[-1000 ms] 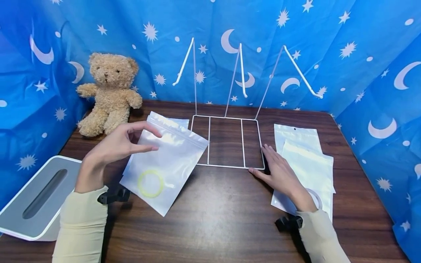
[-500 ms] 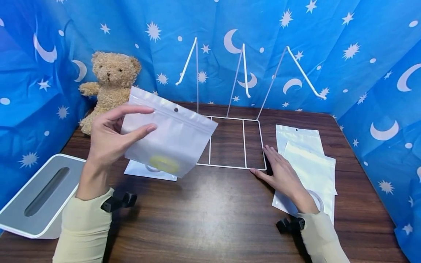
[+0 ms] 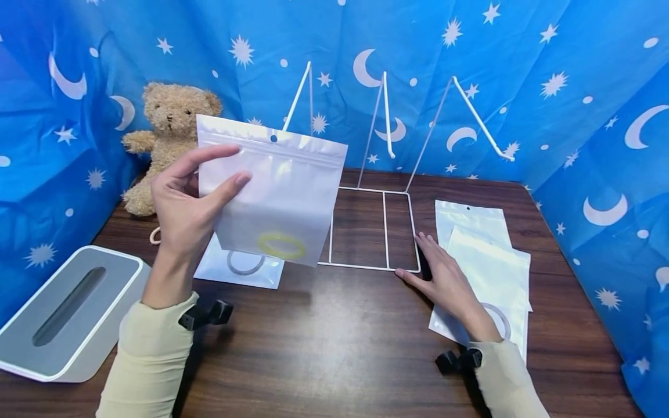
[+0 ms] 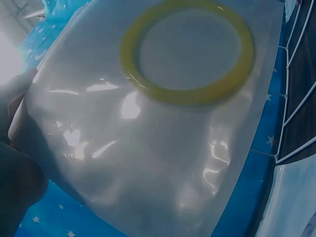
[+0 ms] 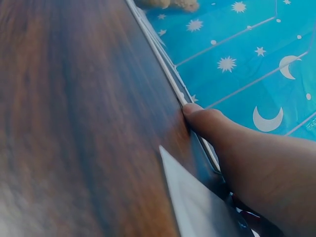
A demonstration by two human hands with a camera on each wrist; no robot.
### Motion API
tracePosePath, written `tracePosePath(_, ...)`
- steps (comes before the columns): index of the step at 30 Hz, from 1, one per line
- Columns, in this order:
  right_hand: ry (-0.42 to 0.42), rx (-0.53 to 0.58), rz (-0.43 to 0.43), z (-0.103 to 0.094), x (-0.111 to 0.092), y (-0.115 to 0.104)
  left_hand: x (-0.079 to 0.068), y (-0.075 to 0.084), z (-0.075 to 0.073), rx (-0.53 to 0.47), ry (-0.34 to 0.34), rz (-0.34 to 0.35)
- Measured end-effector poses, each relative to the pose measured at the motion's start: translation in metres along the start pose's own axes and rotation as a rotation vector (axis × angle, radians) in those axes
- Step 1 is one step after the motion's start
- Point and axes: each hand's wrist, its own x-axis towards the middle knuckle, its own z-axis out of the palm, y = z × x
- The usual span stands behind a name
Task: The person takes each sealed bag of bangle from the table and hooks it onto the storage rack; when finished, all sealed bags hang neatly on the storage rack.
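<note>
My left hand pinches a white zip-lock bag by its left edge, lifted off the table with its hang hole upward. A yellow ring shows through the lower part of the bag. Below it, a second zip-lock bag with a grey ring lies on the table. My right hand rests, fingers extended, at the front right corner of the white wire display rack. In the right wrist view, the thumb touches the rack's base wire. Three hooked arms rise at the rack's back.
More zip-lock bags overlap on the table to the right, one holding a grey ring partly under my right wrist. A teddy bear sits at the back left. The tissue box stands at the left edge. A starry blue curtain closes off the back.
My left hand has closed on the zip-lock bag with the yellow ring and raised it from the table, tilting it upright and uncovering the bag beneath. The right hand has stayed on the rack.
</note>
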Motion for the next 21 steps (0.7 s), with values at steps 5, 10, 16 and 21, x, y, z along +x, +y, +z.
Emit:
tracePosePath(5, 0.001, 0.005, -0.010, -0.001, -0.001, 0.001, 0.004, -0.005, 0.005, 0.014, 0.002, 0.007)
tracePosePath(10, -0.001, 0.005, -0.017, -0.002, 0.000, 0.003, 0.007, -0.010, 0.007, -0.015, 0.011, 0.002)
tracePosePath(16, 0.001, -0.002, -0.015, -0.003, 0.000, 0.004, 0.012, -0.020, 0.012, -0.034, 0.003, -0.009)
tracePosePath(21, -0.013, -0.005, 0.000, -0.003, -0.001, 0.002, 0.021, -0.032, 0.017, -0.025, -0.018, 0.014)
